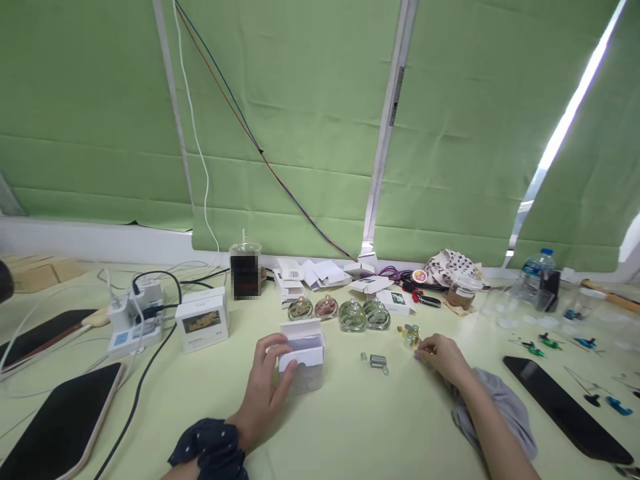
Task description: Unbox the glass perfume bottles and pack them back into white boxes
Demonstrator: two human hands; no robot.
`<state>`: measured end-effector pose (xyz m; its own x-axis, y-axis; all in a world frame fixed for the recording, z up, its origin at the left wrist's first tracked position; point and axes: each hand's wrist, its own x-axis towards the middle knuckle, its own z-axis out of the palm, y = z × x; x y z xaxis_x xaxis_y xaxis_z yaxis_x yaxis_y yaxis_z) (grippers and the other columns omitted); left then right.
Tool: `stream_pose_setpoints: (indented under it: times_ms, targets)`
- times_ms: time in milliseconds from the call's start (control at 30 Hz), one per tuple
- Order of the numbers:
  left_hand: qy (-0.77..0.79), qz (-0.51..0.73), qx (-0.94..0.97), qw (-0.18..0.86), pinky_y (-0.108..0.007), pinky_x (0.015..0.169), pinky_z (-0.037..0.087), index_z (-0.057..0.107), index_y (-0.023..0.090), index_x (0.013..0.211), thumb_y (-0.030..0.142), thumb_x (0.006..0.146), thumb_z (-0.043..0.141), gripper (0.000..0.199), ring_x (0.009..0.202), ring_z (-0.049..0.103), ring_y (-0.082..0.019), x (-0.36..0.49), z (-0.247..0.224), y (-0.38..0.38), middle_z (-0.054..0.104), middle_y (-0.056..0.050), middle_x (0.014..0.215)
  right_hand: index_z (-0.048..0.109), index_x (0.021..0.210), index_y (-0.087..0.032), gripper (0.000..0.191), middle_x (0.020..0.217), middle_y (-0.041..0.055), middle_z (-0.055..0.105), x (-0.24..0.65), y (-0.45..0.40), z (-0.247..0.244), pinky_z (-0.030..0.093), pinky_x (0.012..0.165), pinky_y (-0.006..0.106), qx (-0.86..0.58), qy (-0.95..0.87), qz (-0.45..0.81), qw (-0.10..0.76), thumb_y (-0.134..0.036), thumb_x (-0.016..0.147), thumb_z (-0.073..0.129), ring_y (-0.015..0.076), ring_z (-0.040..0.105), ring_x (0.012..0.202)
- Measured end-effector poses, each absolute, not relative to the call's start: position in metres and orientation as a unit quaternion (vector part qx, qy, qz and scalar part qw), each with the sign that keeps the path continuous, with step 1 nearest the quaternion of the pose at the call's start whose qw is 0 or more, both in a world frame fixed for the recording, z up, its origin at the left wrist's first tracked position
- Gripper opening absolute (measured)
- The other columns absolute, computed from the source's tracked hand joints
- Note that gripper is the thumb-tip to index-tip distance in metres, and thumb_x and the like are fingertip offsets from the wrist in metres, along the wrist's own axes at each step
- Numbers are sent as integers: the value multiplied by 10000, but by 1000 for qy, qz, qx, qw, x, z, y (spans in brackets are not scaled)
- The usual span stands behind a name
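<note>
Left hand [263,393] on white box [309,375], mouth upward

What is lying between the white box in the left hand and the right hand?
The head view shows a small silvery cylinder, tiny pieces beside it and, close to the right hand, some gold-coloured pieces.

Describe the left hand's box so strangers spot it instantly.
On the pale green table, find the left hand wearing a dotted navy fabric scrunchie. It holds a white cardboard box. Unlike the shut picture-fronted white box further left, this one is open, flap raised.
</note>
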<state>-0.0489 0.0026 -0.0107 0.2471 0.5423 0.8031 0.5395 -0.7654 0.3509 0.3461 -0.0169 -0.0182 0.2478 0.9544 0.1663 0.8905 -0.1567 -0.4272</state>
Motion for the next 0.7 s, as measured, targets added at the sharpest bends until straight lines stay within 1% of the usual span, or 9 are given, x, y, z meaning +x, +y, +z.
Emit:
stream_pose_setpoints:
  times_ms: [200,467,700]
  targets:
    - [340,513,788,5,-368,858,467,483,222,1023,162,884,452,154,1041,497,-224,-49,-11,3,456,-87,1067,736,712,-191,196,747,67,692,345,-16,-20,419,615,268,-754,-615,86,215,-319,712,589,207,610,699]
    - [339,506,793,11,-362,855,467,482,223,1023,155,881,453,160,1048,491,-223,-51,-11,0,451,-89,1069,738,709,-192,205,747,75,673,345,-16,-23,432,624,279,-750,-617,79,225,-357,689,617,216,608,701]
    - [354,533,769,1,-365,833,449,489,215,945,189,883,442,82,1007,490,-223,-61,-10,5,451,-75,1033,735,703,-195,188,785,78,662,346,-15,-24,439,642,275,-747,-622,73,224,-346,690,624,212,606,730]
